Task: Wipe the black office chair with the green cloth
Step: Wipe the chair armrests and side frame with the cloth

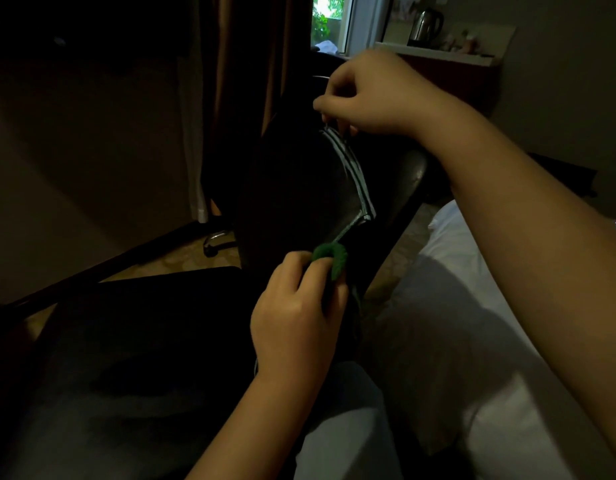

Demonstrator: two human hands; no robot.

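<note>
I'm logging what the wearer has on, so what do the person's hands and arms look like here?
The left hand and right hand wear no gloves, and no ring, watch or bracelet shows. The left forearm and right forearm are uncovered as far as the frame shows; no sleeve is visible. Dim light could hide small details.

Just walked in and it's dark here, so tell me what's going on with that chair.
A person is cleaning the black office chair. The left hand grips the green cloth against the lower end of the backrest's pale-striped edge, while the right hand pinches the top of that edge. A white bed lies to the right.
</note>
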